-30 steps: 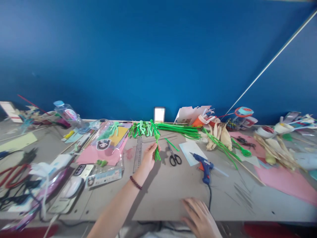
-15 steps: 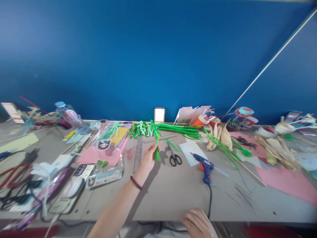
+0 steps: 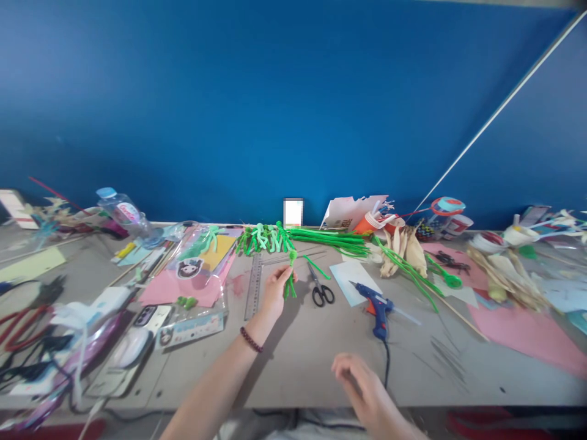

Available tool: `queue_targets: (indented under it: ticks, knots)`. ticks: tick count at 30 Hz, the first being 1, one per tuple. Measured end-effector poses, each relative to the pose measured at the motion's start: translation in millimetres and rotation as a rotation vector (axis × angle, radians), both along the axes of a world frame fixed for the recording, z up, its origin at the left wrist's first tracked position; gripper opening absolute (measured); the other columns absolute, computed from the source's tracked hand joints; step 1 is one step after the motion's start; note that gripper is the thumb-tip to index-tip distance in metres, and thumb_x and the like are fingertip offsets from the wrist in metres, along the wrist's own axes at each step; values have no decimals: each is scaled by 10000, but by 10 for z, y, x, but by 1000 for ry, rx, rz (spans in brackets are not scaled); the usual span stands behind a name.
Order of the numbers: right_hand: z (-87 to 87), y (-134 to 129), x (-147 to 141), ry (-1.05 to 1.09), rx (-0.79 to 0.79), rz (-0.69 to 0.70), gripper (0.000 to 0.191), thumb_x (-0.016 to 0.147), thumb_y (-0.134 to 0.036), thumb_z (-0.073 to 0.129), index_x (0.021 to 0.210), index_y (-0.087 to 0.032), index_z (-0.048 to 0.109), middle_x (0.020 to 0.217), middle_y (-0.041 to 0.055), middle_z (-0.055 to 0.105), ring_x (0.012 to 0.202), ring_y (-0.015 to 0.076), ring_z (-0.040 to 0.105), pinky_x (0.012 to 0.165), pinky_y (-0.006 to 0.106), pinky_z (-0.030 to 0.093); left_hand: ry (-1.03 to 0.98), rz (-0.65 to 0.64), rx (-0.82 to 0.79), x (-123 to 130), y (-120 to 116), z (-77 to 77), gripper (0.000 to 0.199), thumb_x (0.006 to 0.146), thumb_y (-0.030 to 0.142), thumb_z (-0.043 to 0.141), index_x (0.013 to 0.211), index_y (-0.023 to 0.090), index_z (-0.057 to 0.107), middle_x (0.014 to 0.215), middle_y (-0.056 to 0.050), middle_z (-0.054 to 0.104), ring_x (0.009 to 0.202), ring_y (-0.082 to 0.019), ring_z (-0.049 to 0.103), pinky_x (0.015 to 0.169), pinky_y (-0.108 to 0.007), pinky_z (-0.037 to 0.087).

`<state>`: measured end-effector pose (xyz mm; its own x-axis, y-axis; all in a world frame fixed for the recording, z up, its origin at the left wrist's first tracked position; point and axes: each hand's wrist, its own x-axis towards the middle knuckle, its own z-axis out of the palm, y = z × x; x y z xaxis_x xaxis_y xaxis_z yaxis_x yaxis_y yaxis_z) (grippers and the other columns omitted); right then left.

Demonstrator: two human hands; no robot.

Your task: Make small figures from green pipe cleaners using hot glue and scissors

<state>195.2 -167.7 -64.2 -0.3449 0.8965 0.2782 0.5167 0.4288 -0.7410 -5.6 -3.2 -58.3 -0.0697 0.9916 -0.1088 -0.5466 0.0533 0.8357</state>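
Note:
My left hand [image 3: 276,290] pinches a small green pipe-cleaner figure [image 3: 292,260] upright between thumb and fingers, its bent ends hanging below the grip. Over the front of the table, my right hand [image 3: 360,385] is loosely curved and empty, thumb apart from the fingers. Black-handled scissors [image 3: 323,296] lie just right of the left hand, with a loose green pipe cleaner [image 3: 317,266] beside them. Left of that hand is a clear ruler [image 3: 253,287]. A blue glue gun [image 3: 380,308] rests beyond the right hand, partly on a pale sheet of paper [image 3: 355,282].
Behind lie a bundle of green pipe cleaners [image 3: 330,239] and a row of finished-looking green pieces [image 3: 261,237]. Corn husks [image 3: 401,253] stand right. Pink paper [image 3: 169,287], a phone [image 3: 126,354] and a bottle [image 3: 126,214] are left. The glue gun's cord [image 3: 387,366] runs off the front edge.
My right hand has risen from the table's front edge and moved forward, its thumb now parted from the fingers. My left hand still holds the pipe-cleaner figure. The view has shifted slightly.

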Motion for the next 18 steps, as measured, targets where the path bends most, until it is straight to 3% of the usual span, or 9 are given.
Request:
queue_targets:
  ticks: [2,4,8,12,18]
  knots:
    - [186,286,-52,127,-177,-65,153,891,-243,416,784,-196,515,666,1,564,632,131,558,623,240,464,43,8,31,24,-20,22,137,660,255,718,726,163,640,613,-2,619,604,-122,573,639,-240,421]
    - [393,634,-144,293,-345,-48,124,863,-268,454,804,-185,524,681,2,583,585,116,547,553,225,447,64,12,50,46,-37,48,154,656,268,720,716,159,628,612,-5,624,589,-124,570,639,-251,421]
    - [667,1288,-373,549,-484,-41,163,750,-327,586,766,-170,548,656,-8,593,516,93,518,482,210,421,48,28,46,63,-48,93,201,631,283,738,722,154,613,618,-1,631,575,-119,570,637,-259,422]
    - [641,1656,-544,628,-530,17,246,703,-365,630,816,-153,577,691,9,638,573,107,583,538,231,476,-10,26,15,49,-42,106,233,596,279,763,730,150,622,617,2,637,592,-118,583,630,-246,422]
    - [451,1815,-643,551,-387,-22,250,723,-348,617,851,-195,467,625,-14,661,507,126,600,474,231,474,-51,18,-11,55,-49,117,259,566,276,782,730,143,631,650,-4,660,607,-122,601,653,-253,452]
